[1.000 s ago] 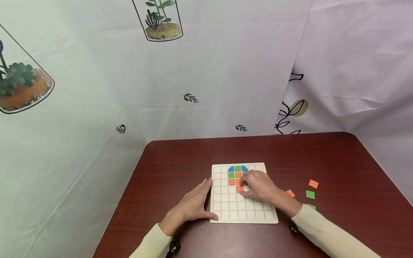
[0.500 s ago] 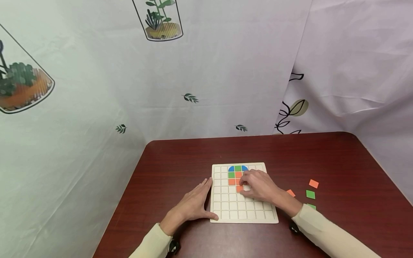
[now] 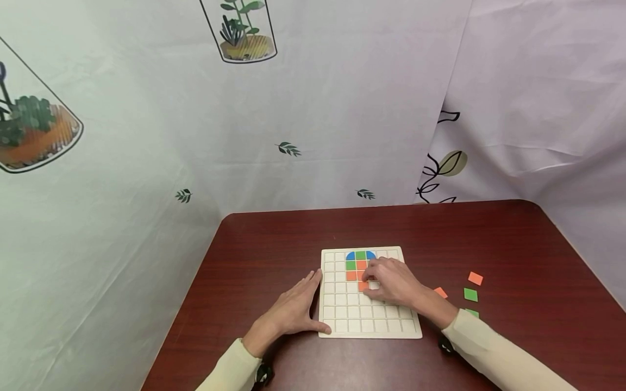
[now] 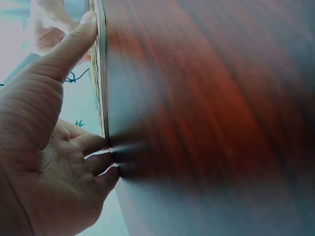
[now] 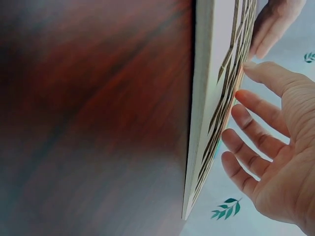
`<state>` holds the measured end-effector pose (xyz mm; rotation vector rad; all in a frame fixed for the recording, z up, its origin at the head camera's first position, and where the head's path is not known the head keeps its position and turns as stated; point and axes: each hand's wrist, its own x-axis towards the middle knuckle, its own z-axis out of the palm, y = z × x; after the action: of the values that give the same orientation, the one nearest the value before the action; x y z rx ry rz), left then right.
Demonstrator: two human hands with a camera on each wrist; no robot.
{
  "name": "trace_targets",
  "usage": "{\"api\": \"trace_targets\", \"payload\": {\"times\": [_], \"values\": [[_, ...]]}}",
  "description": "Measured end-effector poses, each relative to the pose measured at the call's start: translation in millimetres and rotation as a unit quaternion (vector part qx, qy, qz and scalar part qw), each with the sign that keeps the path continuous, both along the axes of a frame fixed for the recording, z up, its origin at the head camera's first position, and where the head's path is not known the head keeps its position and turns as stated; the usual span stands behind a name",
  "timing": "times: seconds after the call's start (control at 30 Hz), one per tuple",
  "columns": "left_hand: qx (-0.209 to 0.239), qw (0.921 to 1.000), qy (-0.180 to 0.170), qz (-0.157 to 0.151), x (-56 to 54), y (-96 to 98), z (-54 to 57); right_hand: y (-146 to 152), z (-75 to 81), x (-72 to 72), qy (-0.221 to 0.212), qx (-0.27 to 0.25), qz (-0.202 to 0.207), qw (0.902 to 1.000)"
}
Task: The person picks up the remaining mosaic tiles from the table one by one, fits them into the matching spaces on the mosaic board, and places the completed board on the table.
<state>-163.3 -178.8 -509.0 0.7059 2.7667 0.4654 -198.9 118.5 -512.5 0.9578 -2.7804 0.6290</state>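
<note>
A white gridded pattern board [image 3: 367, 326] lies on the table. On its upper part sit two blue rounded corner tiles [image 3: 350, 256] with a green tile [image 3: 360, 254] between them, then more green and orange squares below. My right hand [image 3: 393, 282] reaches over the board from the right. Its thumb and index fingertip pinch the lowest orange square tile [image 3: 363, 286] at opposite edges; the other fingers [image 5: 239, 142] are spread over the board and hide some cells. My left hand [image 3: 292, 308] braces the board's left side, thumb on the lower left corner, fingers straight along the edge.
Right of the board lie loose orange tiles [image 3: 475, 278] and green tiles [image 3: 470, 295], one orange and one green partly covered by the right forearm. The dark red wooden table [image 3: 274, 233] ends at a pale patterned cloth [image 3: 318, 179] behind.
</note>
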Motion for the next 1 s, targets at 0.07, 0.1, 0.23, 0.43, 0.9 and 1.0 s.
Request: {"api": "trace_targets", "payload": {"times": [0.07,0.1,0.23,0.43,0.9,1.0], "values": [[0.001,1.0,-0.001,0.0,0.0,0.1,-0.2,0.3,0.2,0.1,0.002,-0.001,0.0,1.0],[0.001,1.0,-0.001,0.0,-0.1,0.1,-0.3,0.7,0.5,0.3,0.003,-0.003,0.0,1.0],[0.002,1.0,-0.001,0.0,0.0,0.1,-0.6,1.9,2.0,0.8,0.003,-0.007,-0.007,0.9999],[0.003,1.0,0.0,0.0,0.2,0.1,-1.5,5.7,10.1,-0.1,-0.009,-0.003,-0.036,0.9993],[0.0,1.0,0.0,0.002,0.3,0.9,0.1,30.9,38.1,-9.9,-0.008,-0.059,-0.078,0.9952],[-0.003,1.0,0.001,0.001,0.4,0.9,0.3,39.8,43.0,-11.1,-0.001,-0.075,-0.088,0.9933]]}}
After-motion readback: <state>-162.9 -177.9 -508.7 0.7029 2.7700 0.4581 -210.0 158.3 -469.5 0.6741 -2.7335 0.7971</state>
